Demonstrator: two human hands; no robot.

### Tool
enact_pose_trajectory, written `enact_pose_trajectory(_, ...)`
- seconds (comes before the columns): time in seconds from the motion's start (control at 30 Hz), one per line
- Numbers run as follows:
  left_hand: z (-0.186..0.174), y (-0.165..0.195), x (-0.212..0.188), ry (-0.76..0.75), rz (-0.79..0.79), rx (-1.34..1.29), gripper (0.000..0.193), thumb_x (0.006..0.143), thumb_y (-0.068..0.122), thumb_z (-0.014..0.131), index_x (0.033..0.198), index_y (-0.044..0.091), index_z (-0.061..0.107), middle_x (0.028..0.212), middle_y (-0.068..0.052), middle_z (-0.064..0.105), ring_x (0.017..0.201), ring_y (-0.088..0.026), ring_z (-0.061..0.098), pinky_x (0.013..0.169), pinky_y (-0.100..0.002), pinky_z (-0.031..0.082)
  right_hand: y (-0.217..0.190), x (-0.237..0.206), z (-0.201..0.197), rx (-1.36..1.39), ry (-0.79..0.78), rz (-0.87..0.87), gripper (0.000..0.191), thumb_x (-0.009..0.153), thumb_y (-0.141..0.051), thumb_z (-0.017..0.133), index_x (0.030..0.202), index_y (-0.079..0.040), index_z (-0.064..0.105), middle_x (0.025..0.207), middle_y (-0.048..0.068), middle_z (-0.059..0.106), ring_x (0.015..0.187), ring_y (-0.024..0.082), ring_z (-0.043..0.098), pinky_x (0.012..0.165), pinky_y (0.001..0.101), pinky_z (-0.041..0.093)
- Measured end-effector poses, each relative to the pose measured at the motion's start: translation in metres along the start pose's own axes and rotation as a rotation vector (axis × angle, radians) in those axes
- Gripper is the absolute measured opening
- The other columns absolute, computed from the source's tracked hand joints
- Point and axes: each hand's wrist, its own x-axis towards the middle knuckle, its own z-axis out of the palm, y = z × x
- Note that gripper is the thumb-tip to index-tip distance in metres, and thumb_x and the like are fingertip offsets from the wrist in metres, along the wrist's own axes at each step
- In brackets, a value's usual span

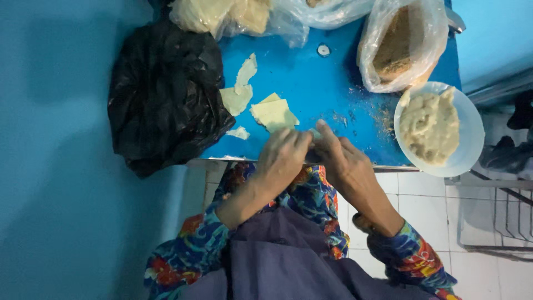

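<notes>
both hands meet at the near edge of the blue table (pixel 311 83), left hand (pixel 283 158) and right hand (pixel 341 161) pinched together on a small pale wrapper piece (pixel 314 134) between the fingertips. more pale wrapper sheets (pixel 273 114) lie just beyond. a white bowl of filling (pixel 438 129) sits right, a black bag (pixel 164 94) left.

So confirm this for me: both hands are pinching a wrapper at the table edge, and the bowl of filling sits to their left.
Not quite: the head view shows the bowl of filling to the right of both hands, not the left. The rest holds.
</notes>
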Motion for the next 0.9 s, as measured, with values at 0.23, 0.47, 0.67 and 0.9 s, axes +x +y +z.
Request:
enact_pose_trajectory(0.23, -0.013, 0.005, -0.002, -0.008, 0.077, 0.073, 0.016, 0.086, 0.006, 0.065, 0.101, 0.002, 0.064, 0.098, -0.013, 0.063, 0.101, -0.031, 0.06, 0.087, -0.045, 0.051, 0.012, 0.027, -0.01, 0.323, -0.164, 0.304, 0.076, 0.088, 0.001, 0.072, 0.154, -0.01, 0.036, 0.098, 0.013, 0.075, 0.091, 0.028, 0.074, 0.079, 0.0386, 0.057)
enact_pose_trajectory(0.47, -0.007, -0.011, 0.026, -0.365, -0.13, 0.052, 0.009, 0.095, 0.016, 0.065, 0.097, 0.008, 0.069, 0.097, -0.012, 0.066, 0.098, -0.03, 0.064, 0.088, -0.044, 0.052, 0.018, 0.035, -0.015, 0.463, -0.24, 0.398, 0.079, 0.086, 0.003, 0.069, 0.155, -0.011, 0.032, 0.094, 0.012, 0.074, 0.086, 0.025, 0.075, 0.078, 0.0363, 0.057)
enact_pose_trajectory(0.67, -0.012, 0.008, 0.0, -0.057, 0.084, 0.239, 0.023, 0.086, 0.008, 0.064, 0.108, 0.0, 0.067, 0.1, -0.011, 0.065, 0.1, -0.028, 0.062, 0.087, -0.039, 0.052, 0.002, 0.008, -0.002, -0.008, -0.063, 0.026, 0.076, 0.083, 0.01, 0.059, 0.154, -0.002, 0.037, 0.108, 0.014, 0.072, 0.096, 0.036, 0.068, 0.078, 0.043, 0.056)
enact_pose_trajectory(0.9, -0.018, 0.012, -0.002, -0.095, 0.181, 0.455, 0.033, 0.086, 0.014, 0.063, 0.112, -0.004, 0.07, 0.113, -0.013, 0.064, 0.111, -0.026, 0.058, 0.098, -0.039, 0.046, 0.007, 0.0, 0.003, -0.202, -0.064, -0.054, 0.08, 0.076, 0.008, 0.064, 0.152, -0.005, 0.043, 0.117, 0.015, 0.069, 0.105, 0.032, 0.069, 0.086, 0.0413, 0.058)
